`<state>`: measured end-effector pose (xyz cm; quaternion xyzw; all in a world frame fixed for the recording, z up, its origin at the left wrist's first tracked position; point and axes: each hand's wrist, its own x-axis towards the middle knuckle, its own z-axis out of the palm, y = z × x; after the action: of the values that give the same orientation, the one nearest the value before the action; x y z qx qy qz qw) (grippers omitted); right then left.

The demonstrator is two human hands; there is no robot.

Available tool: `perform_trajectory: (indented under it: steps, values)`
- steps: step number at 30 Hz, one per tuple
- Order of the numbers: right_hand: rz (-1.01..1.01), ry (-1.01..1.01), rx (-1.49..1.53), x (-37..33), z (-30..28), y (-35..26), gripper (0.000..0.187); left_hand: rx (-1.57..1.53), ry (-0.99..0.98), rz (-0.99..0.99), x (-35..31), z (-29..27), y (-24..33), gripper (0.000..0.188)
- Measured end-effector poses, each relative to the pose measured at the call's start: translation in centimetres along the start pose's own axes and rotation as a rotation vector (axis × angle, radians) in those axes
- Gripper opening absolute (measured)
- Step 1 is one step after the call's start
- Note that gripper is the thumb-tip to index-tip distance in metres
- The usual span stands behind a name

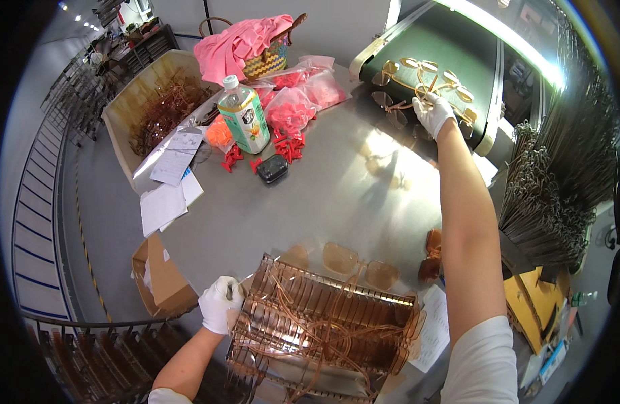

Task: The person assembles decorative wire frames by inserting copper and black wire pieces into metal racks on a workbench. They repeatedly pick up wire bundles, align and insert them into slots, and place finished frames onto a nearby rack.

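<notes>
My right hand [433, 113], white-gloved, reaches to the far right with its fingers closed on a cluster of eyeglasses [418, 79] with thin golden frames and clear brownish lenses. The cluster lies over the end of a green conveyor belt [428, 44]. Close to me, my left hand [222, 306], also gloved, is curled at the left end of a wire rack [264, 269] and grips its edge. Many brown lenses stand in rows in this rack, with thin temples crossing over them. Behind it lies a loose pair of tinted glasses [360, 267].
Dark orange lenses [430, 259] lie beside my right forearm. Toward the back stand a drink bottle [245, 116], a black case [273, 169], bags of red pieces [293, 108] and a basket with pink cloth [236, 47]. Metal wire hooks [549, 182] hang at right; a bin [119, 128] stands left.
</notes>
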<state>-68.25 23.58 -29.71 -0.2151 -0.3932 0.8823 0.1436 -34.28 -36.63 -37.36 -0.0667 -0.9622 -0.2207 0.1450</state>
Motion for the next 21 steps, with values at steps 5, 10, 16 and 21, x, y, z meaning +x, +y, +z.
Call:
perform_trajectory:
  steps: [5,10,16,21]
  values:
    - [-0.011,0.084,-0.12,-0.4,1.6,2.6,0.021,0.012,-0.004,0.003,0.0,-0.3,0.2,0.009]
    - [-0.072,0.136,-0.049,-0.1,0.4,3.9,0.02,0.015,-0.009,0.014,0.0,-0.3,0.0,0.009]
    - [-0.191,0.124,-0.304,-6.2,3.1,5.6,0.032,-0.039,0.003,0.017,-0.2,-0.9,0.5,0.009]
    - [-0.182,-0.257,-0.387,-23.6,8.2,5.0,0.032,-0.079,0.002,-0.009,-0.5,-0.5,0.0,0.005]
